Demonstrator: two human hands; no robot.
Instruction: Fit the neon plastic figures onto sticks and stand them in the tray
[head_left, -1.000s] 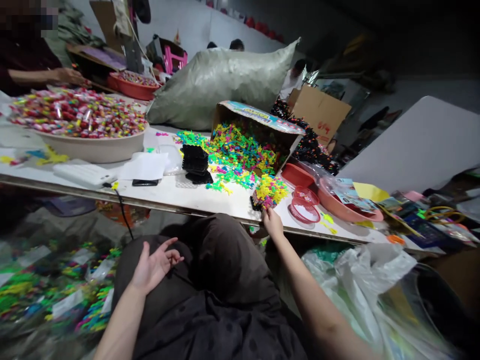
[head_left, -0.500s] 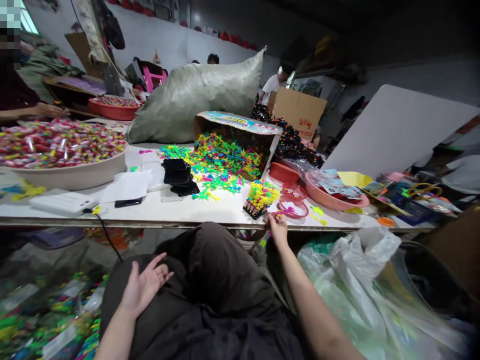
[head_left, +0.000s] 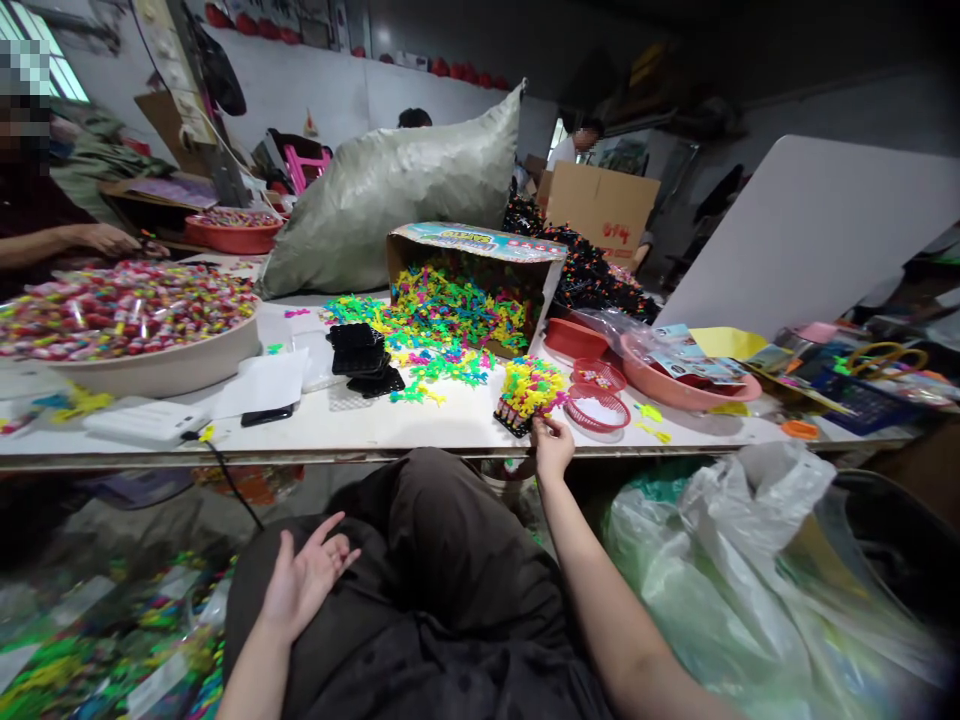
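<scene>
My left hand [head_left: 306, 580] rests palm up over my left thigh, fingers apart, with nothing in it. My right hand [head_left: 553, 447] is at the table's front edge, fingers closed together beside a small black tray [head_left: 513, 424]. Whatever is between those fingertips is too small to make out. Small yellow and pink plastic figures [head_left: 531, 385] stand packed upright in this tray. A round red basket [head_left: 598, 410] is just right of the hand. Beyond the tray, a cardboard box [head_left: 551, 285] on its side spills many green, yellow and blue figures [head_left: 450, 310] onto the table.
Stacked black trays [head_left: 358, 350] lie left of the spilled figures. A wide tub [head_left: 172, 358] of wrapped pieces stands at left, near a co-worker's hand [head_left: 112, 240]. A large sack [head_left: 397, 190] lies behind. Right are a pink basin [head_left: 690, 385] and plastic bags [head_left: 720, 540].
My right hand has moved from the red basket's side in against the black tray; the pink figure seen at its fingertips is no longer clear there. My left hand stays open.
</scene>
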